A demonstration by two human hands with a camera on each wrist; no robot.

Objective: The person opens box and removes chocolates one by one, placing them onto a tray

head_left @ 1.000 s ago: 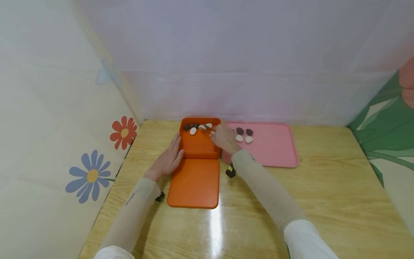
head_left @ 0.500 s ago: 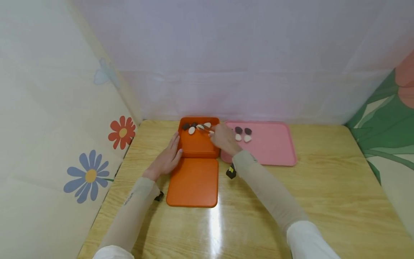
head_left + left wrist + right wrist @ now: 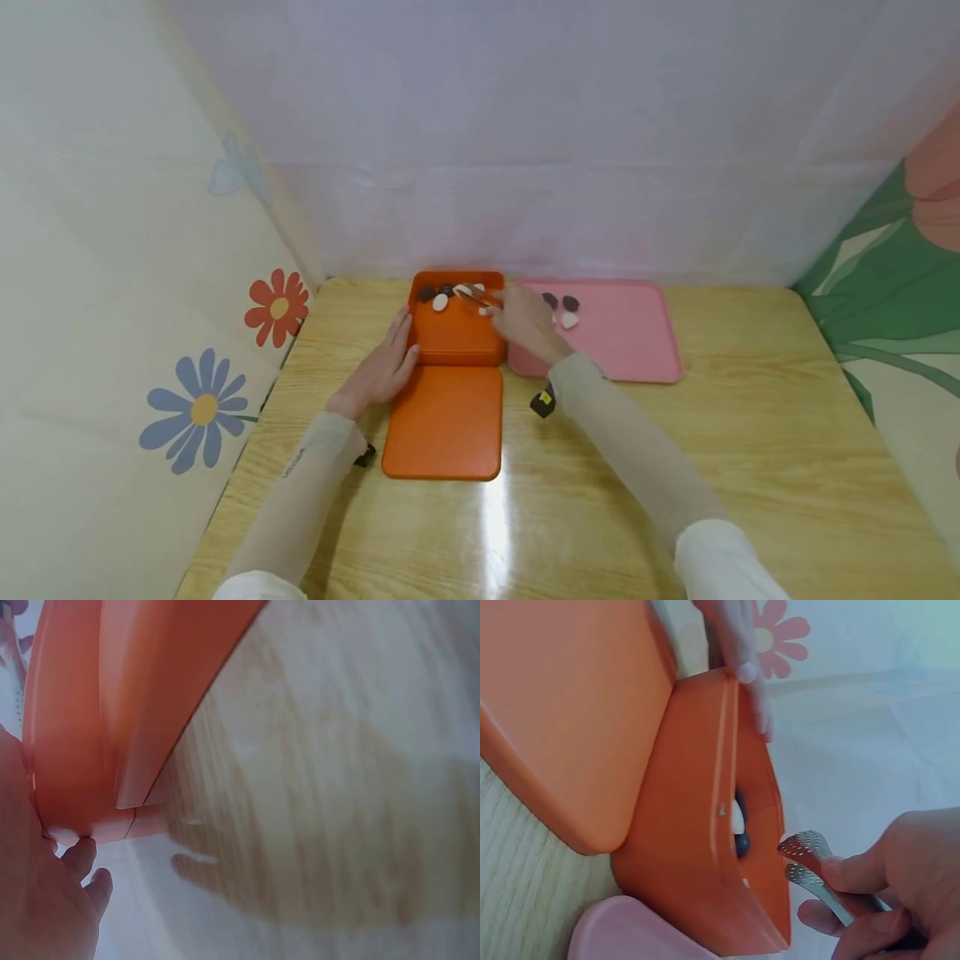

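My right hand (image 3: 528,321) holds metal tongs (image 3: 821,889) with perforated heads over the open orange box (image 3: 457,340). In the head view the tongs' tips are beside white stones at the back of the box; whether they touch one I cannot tell. In the right wrist view the heads are slightly apart, with nothing seen between them. A white stone (image 3: 440,302) and dark stones (image 3: 427,293) lie near the back wall. My left hand (image 3: 378,371) rests against the box's left side, fingers straight, and also shows in the left wrist view beside the orange wall (image 3: 67,750).
The flat orange lid (image 3: 442,425) lies in front of the box. On the right, a pink tray (image 3: 626,333) bears dark stones (image 3: 571,303) and white stones (image 3: 570,320), partly hidden by my right hand. Printed cloth hangs behind and beside the wooden table (image 3: 600,492).
My right hand has shifted slightly rightward relative to the box, and more of the tongs shows. The left hand stays against the box. The head view has drifted a little.
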